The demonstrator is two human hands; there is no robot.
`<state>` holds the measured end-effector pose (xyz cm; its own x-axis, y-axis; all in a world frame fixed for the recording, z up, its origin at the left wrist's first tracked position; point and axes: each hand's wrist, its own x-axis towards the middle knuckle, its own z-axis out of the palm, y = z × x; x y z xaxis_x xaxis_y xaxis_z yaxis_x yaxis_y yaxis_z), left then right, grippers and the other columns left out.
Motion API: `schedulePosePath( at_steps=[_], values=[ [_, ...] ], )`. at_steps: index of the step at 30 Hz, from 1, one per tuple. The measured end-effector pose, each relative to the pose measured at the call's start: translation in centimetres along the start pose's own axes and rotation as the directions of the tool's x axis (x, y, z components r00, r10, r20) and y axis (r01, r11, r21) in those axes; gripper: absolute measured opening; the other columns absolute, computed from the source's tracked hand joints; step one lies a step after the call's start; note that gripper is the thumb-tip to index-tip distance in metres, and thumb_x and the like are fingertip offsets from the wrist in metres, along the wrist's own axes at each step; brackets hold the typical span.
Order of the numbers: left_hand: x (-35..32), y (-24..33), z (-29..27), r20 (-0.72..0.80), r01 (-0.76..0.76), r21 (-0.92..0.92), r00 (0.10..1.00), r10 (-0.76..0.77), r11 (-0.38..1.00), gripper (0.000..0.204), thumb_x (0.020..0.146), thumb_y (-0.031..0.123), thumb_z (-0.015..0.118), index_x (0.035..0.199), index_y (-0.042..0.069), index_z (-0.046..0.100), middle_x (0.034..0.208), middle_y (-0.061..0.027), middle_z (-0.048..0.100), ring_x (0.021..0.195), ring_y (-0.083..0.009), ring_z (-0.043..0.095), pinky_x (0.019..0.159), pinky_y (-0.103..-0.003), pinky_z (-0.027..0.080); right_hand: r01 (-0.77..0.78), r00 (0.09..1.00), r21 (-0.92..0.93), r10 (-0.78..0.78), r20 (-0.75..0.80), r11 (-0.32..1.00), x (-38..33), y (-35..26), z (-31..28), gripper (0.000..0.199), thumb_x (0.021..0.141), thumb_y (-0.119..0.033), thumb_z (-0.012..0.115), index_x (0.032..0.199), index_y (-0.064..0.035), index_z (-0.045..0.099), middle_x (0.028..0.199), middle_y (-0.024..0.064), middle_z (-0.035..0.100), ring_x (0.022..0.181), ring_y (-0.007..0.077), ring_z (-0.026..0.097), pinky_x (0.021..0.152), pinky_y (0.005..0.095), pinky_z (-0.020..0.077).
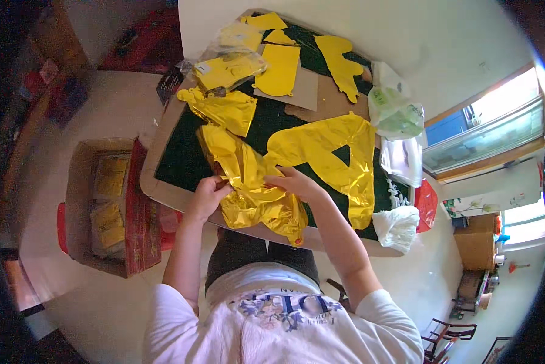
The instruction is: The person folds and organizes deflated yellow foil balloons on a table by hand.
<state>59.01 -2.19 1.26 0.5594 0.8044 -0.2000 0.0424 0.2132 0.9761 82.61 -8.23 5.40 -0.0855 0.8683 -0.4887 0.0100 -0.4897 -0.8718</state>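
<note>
A crumpled gold foil balloon (257, 213) lies at the near edge of the table, partly hanging over it. My left hand (208, 197) pinches its left side between thumb and fingers. On the other side, my right hand (299, 184) is closed on a fold of the same foil, some fingertips hidden. Just right of it, a flat gold foil balloon (360, 145) with a triangular hole is spread out. Beyond my left hand rests another folded gold foil piece (239, 111).
Yellow card shapes (278, 71) and clear-bagged yellow pieces (227, 71) cover the table's far side. White and green plastic bags (395, 109) and a bundle of white string (396, 227) line the right edge. An open cardboard box (81, 200) with gold packets stands on the floor at left.
</note>
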Motion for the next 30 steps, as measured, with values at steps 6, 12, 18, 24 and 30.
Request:
schedulePosePath(
  at_steps=[6,12,18,24,30],
  values=[
    [-0.7,2.7,-0.1,0.031,-0.033,0.012,0.999,0.032,0.999,0.028,0.084,0.010,0.060,0.109,-0.002,0.058,0.104,-0.0068,0.063,0.094,-0.0137,0.059,0.084,-0.026,0.044,0.091,0.988,0.167,-0.109,0.106,0.982,-0.7,-1.7,-0.5,0.036,0.087,-0.019,0.063,0.115,0.0022,0.057,0.106,0.0041,0.062,0.095,0.0102,0.058,0.082,0.0245,0.0461],
    [-0.8,6.7,2.0,0.038,-0.233,-0.101,0.971,0.237,0.967,0.074,0.073,-0.002,0.070,0.136,0.005,0.032,0.110,-0.0093,0.058,0.097,-0.0157,0.059,0.086,-0.028,0.047,0.206,0.967,0.063,-0.193,-0.169,0.977,-3.7,-3.7,0.0,0.046,0.086,-0.011,0.062,0.127,0.0027,0.045,0.094,0.0025,0.063,0.086,0.0094,0.059,0.080,0.0229,0.0456],
    [-1.0,8.2,3.6,-0.044,-0.327,-0.057,0.945,0.325,0.943,0.082,0.074,-0.004,0.067,0.143,0.011,0.024,0.106,-0.0131,0.059,0.090,-0.0153,0.061,0.079,-0.026,0.049,0.533,0.822,-0.012,-0.521,-0.231,0.846,-6.4,-4.9,1.0,0.061,0.083,-0.006,0.063,0.138,-0.0093,0.034,0.099,0.0054,0.061,0.096,0.0144,0.058,0.083,0.0261,0.0456],
    [-1.7,9.1,3.0,0.046,-0.366,0.182,0.930,0.364,0.913,0.085,0.073,0.002,0.072,0.143,0.013,0.025,0.102,-0.0093,0.061,0.086,-0.0126,0.060,0.076,-0.024,0.047,0.352,0.753,-0.849,-0.658,0.007,0.394,-8.0,-6.9,0.7,0.033,0.071,-0.004,0.069,0.103,-0.0101,0.062,0.111,0.0103,0.055,0.090,0.0275,0.057,0.083,0.0358,0.0462],
    [1.4,7.7,0.0,-0.098,-0.465,-0.335,0.882,0.461,0.820,0.080,0.079,0.051,0.063,0.138,0.007,0.031,0.128,-0.0123,0.047,0.124,-0.0201,0.041,0.104,-0.035,0.027,0.629,0.720,-0.516,-0.686,0.104,0.582,-8.2,-8.8,1.3,0.014,0.080,-0.004,0.065,0.093,-0.0018,0.061,0.103,0.0068,0.059,0.086,0.0141,0.057,0.078,0.0256,0.0457]
  ],
)
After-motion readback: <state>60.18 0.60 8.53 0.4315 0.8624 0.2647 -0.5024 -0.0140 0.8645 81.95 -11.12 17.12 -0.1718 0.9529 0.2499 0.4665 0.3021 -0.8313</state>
